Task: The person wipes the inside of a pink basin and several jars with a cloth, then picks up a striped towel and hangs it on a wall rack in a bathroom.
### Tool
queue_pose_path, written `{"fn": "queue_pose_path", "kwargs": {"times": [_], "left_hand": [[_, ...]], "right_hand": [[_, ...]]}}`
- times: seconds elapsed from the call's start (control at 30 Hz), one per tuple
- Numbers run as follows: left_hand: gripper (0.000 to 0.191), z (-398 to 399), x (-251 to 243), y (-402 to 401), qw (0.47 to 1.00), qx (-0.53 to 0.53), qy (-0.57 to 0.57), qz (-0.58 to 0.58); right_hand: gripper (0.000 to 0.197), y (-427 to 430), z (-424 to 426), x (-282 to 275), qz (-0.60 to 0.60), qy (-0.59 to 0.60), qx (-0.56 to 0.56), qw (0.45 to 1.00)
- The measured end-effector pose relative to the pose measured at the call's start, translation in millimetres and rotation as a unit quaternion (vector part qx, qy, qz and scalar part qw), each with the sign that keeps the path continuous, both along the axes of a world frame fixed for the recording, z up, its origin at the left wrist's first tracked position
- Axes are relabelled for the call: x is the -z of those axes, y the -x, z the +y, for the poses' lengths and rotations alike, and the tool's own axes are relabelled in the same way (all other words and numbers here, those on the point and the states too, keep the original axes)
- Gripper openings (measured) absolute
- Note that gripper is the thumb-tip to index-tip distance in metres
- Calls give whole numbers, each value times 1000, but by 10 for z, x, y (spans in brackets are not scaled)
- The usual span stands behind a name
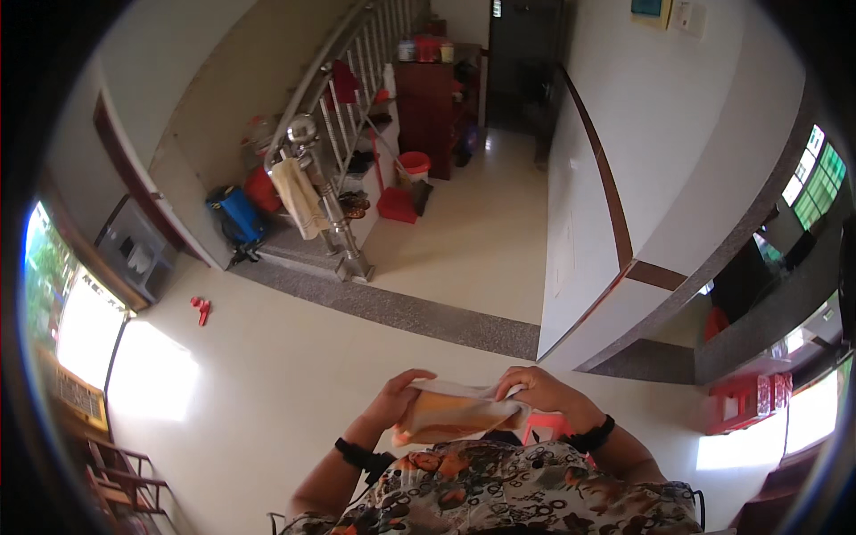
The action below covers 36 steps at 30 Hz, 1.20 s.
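Note:
A piece of orange and white cloth (455, 413) is stretched between my two hands, close in front of my patterned shirt (495, 485). Its left end is gripped by my left hand (400, 400). My right hand (531, 389) pinches the upper right corner, where a pale edge folds over the fingers. Black bands circle both wrists. Partly hidden behind the cloth and my right wrist is a red plastic stool (548, 422).
Ahead rises a staircase with a metal railing (338, 200), a towel (299, 198) hung over its post. A red dustpan (398, 204) and a bucket (414, 164) stand beside it. Red stools (739, 404) are at right, a wooden chair (124, 475) at lower left. A red object (202, 311) lies on the floor.

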<state>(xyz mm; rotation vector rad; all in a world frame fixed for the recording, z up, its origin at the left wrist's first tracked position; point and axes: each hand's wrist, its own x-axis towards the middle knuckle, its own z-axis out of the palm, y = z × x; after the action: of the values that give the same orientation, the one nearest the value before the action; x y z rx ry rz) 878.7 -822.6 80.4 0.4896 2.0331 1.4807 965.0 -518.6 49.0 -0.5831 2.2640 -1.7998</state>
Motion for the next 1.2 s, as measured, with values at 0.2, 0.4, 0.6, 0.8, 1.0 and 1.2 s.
{"fn": "queue_pose_path", "kwargs": {"times": [0.2,0.4,0.6,0.8,1.0,1.2], "left_hand": [[39,612,-124,584,982,174,-54,-42],[42,1265,-304,1628,985,155,42,-60],[40,1553,-404,2590,991,126,37,5],[18,1844,-89,4056,967,16,79,241],[20,2846,-450,5676,961,58,-17,269],[37,3948,-768,6868,931,218,-17,293]], "right_hand": [[18,-6,260,111,-35,-94,142,985],[15,1114,1060,-411,27,4,208,978],[13,2491,1493,-925,26,-77,163,983],[12,3977,1951,-1031,-36,-31,84,995],[18,5149,2665,-1105,13,-120,79,990],[25,5638,3431,-1126,-140,-5,148,979]]}}
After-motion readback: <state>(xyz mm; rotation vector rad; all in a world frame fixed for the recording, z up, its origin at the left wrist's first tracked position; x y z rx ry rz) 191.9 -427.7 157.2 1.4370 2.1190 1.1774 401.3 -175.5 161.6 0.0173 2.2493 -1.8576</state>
